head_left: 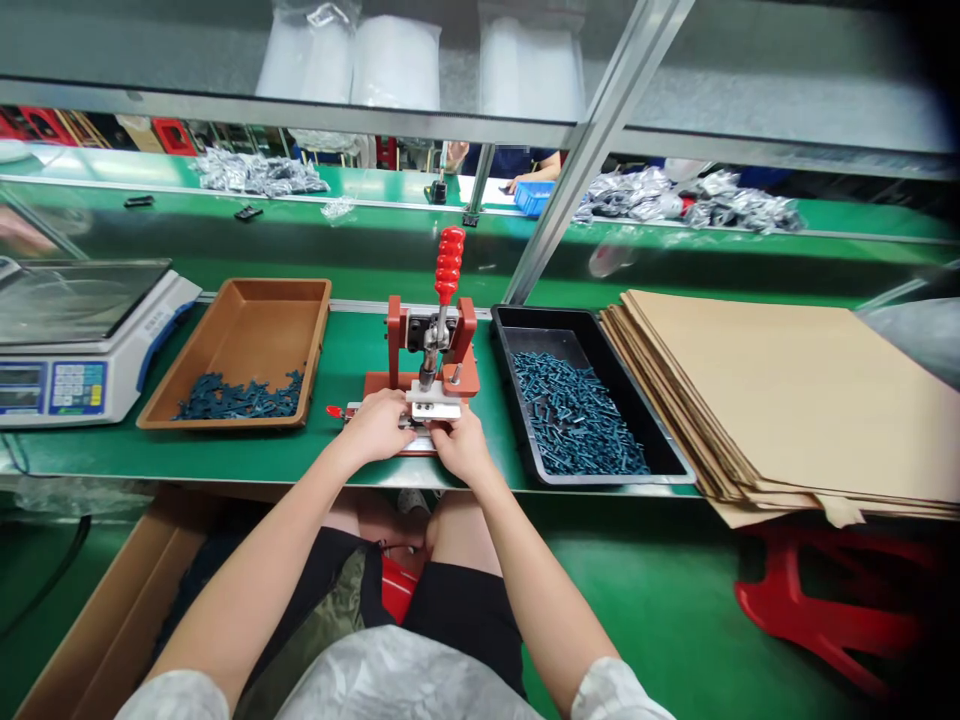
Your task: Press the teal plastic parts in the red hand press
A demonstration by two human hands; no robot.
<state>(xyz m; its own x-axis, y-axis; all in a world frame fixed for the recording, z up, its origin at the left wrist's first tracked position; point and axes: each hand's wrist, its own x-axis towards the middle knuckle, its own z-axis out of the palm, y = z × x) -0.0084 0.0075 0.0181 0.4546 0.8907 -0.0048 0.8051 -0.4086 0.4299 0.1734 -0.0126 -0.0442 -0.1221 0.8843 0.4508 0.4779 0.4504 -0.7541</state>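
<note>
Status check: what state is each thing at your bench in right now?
left hand, on the press's front fixture
right hand, on the same fixture
red-handled toggle press, handle upright
brown tray, blue parts spread along its front
black tray, heaped with blue parts
cardboard sheets, stacked flat

The hand press point(435, 345) sits on the tabletop point(352, 365). Left of the press is a tray point(240, 300) with small parts point(240, 398) in it, and past that a scale point(82, 345). Right of the press is a deep tray point(525, 330) with more parts point(577, 415), and past that a stack of cardboard sheets point(787, 390). The left hand point(375, 425) and right hand point(461, 445) are on the front of the press.
</note>
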